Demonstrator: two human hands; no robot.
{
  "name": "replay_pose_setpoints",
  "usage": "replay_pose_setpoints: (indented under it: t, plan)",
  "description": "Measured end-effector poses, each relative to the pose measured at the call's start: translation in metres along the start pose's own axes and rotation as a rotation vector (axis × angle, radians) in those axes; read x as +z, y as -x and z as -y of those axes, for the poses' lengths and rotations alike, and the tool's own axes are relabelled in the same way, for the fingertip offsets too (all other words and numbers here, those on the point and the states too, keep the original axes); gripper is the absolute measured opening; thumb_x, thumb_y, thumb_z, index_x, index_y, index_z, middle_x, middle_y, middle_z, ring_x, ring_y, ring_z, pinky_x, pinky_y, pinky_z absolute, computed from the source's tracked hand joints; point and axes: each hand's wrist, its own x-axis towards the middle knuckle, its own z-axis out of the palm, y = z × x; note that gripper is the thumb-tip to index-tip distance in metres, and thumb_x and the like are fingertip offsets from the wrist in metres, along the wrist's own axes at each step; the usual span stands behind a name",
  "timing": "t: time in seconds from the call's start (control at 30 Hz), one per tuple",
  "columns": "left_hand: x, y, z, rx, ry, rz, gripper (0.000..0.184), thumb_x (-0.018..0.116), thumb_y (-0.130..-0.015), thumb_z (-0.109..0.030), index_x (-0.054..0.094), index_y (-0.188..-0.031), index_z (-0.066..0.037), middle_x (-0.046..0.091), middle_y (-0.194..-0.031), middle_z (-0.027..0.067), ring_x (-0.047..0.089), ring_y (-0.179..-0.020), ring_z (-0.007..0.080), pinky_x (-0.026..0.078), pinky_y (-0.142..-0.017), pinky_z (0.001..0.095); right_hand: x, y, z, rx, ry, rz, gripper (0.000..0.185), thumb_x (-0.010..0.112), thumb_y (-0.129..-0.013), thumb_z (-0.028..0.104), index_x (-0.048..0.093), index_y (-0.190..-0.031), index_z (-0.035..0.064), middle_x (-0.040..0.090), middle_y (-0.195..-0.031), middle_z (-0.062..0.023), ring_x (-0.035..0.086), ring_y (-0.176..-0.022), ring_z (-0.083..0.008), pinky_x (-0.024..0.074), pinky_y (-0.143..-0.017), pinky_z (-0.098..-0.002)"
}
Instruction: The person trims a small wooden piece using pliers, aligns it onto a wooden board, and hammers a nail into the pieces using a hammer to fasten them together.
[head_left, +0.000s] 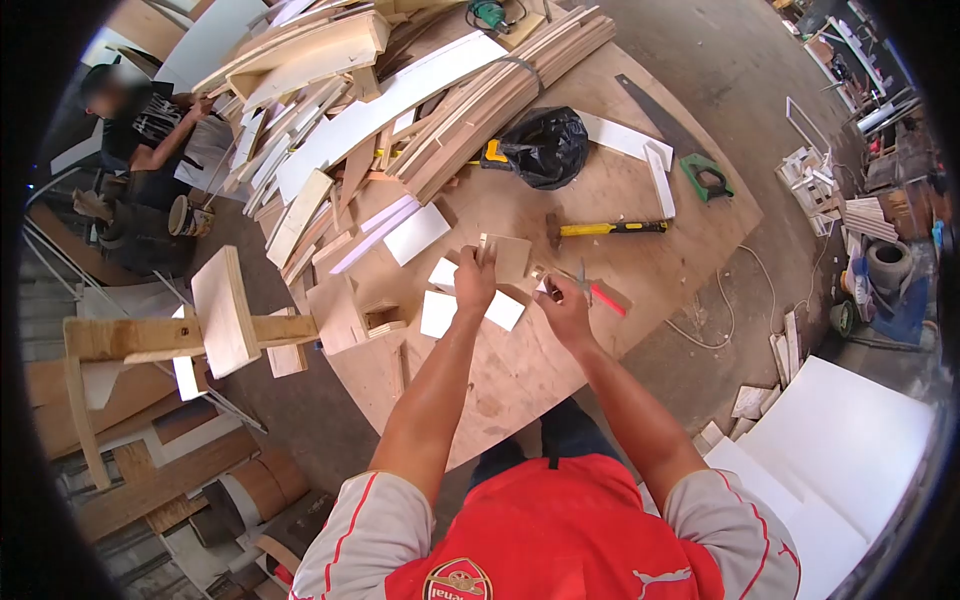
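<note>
Touching wooden square (514, 257) with left hand (475, 277), cannot tell if gripping | bunching right hand (564, 304) narrow, cannot tell around what | beside red handle (608, 300), near hammer (612, 228)

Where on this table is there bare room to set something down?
Bare table shows toward you, between the white pieces and the near edge. Another patch lies between the hammer, the green-handled saw and the right edge. Crowded: the far left, piled with wood strips.
</note>
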Motion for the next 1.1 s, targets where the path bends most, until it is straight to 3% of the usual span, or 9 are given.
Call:
replay_pose_setpoints:
  t: [0.03, 0.13, 0.33, 0.37, 0.47, 0.5, 0.9, 1.0, 1.1]
  plan:
    - [-0.005, 0.013, -0.008, -0.023, 0.076, -0.025, 0.043, 0.067, -0.107, -0.036, 0.056, -0.125, 0.001, 0.07, -0.102, 0.0271, 0.07, -0.089, 0.0426, 0.055, -0.082, 0.0463, 0.001, 0.003, 0.002, -0.03, 0.02, -0.022, 0.026, 0.08, -0.09, 0.016, 0.07, -0.108, 0.0008, 0.07, -0.092, -0.0092, 0.066, -0.081, -0.0163, 0.0529, -0.075, -0.032]
    - [-0.013, 0.042, -0.003, 0.128, 0.315, -0.13, 0.036, 0.067, -0.108, -0.029, 0.057, -0.123, 0.002, 0.069, -0.094, 0.0195, 0.067, -0.086, 0.0282, 0.053, -0.079, 0.0434, 0.005, 0.022, 0.012, -0.112, 0.017, -0.112, 0.022, 0.08, -0.091, 0.009, 0.07, -0.108, -0.0001, 0.069, -0.089, -0.0041, 0.066, -0.085, -0.012, 0.053, -0.075, -0.0288]
    - [-0.069, 0.123, -0.016, 0.18, 0.443, 0.081, 0.037, 0.066, -0.109, -0.024, 0.056, -0.132, 0.004, 0.069, -0.099, 0.012, 0.064, -0.09, 0.0141, 0.052, -0.081, 0.034, 0.007, 0.083, 0.058, -0.235, 0.016, -0.231, 0.03, 0.081, -0.09, 0.003, 0.072, -0.119, 0.0012, 0.071, -0.097, -0.0062, 0.067, -0.081, -0.0138, 0.0551, -0.073, -0.0316]
    - [-0.069, 0.135, -0.007, 0.207, 0.529, 0.123, 0.039, 0.064, -0.111, -0.023, 0.053, -0.139, 0.003, 0.07, -0.111, 0.011, 0.065, -0.098, 0.0142, 0.052, -0.086, 0.0322, 0.012, 0.091, 0.055, -0.269, 0.024, -0.252, 0.032, 0.082, -0.09, 0.004, 0.072, -0.121, 0.0014, 0.071, -0.099, -0.0069, 0.067, -0.08, -0.0142, 0.0553, -0.072, -0.0316]
    - [-0.087, 0.185, -0.011, 0.287, 0.825, 0.15, 0.034, 0.063, -0.112, -0.019, 0.054, -0.137, 0.001, 0.068, -0.119, 0.0088, 0.062, -0.107, 0.0132, 0.051, -0.094, 0.0294, 0.021, 0.129, 0.07, -0.383, 0.151, -0.287, 0.038, 0.084, -0.088, 0.005, 0.073, -0.124, 0.0012, 0.072, -0.101, -0.0094, 0.068, -0.077, -0.016, 0.0551, -0.068, -0.0312]
    - [-0.097, 0.201, -0.011, 0.282, 0.798, 0.161, 0.035, 0.062, -0.112, -0.018, 0.052, -0.14, 0.0, 0.067, -0.128, 0.0114, 0.062, -0.12, 0.0154, 0.05, -0.103, 0.0309, 0.023, 0.144, 0.079, -0.423, 0.21, -0.296, 0.039, 0.085, -0.088, 0.006, 0.072, -0.125, 0.001, 0.072, -0.101, -0.0103, 0.068, -0.076, -0.0168, 0.0549, -0.067, -0.031]
    - [-0.147, 0.324, 0.026, 0.413, 1.034, 0.166, 0.039, 0.061, -0.112, -0.018, 0.05, -0.147, -0.003, 0.064, -0.135, 0.0103, 0.063, -0.121, 0.017, 0.053, -0.103, 0.0345, 0.031, 0.297, 0.116, -0.509, 0.108, -0.212, 0.053, 0.082, -0.087, -0.001, 0.063, -0.137, -0.0003, 0.069, -0.108, -0.0147, 0.072, -0.084, -0.02, 0.0595, -0.073, -0.034]
    - [-0.149, 0.346, 0.023, 0.416, 1.039, 0.128, 0.04, 0.06, -0.113, -0.018, 0.049, -0.148, -0.003, 0.064, -0.136, 0.0106, 0.063, -0.123, 0.0176, 0.053, -0.103, 0.0356, 0.026, 0.324, 0.12, -0.553, 0.078, -0.2, 0.053, 0.082, -0.085, 0.0, 0.063, -0.135, 0.0036, 0.069, -0.106, -0.0159, 0.073, -0.087, -0.0277, 0.06, -0.076, -0.0383]
    - [-0.156, 0.366, 0.019, 0.366, 1.029, 0.233, 0.045, 0.058, -0.114, -0.023, 0.044, -0.153, -0.006, 0.058, -0.143, 0.0115, 0.058, -0.129, 0.0193, 0.054, -0.103, 0.0359, 0.016, 0.344, 0.122, -0.566, 0.14, -0.193, 0.054, 0.083, -0.085, 0.0, 0.064, -0.135, 0.0038, 0.069, -0.106, -0.0154, 0.073, -0.087, -0.0266, 0.0607, -0.076, -0.0373]
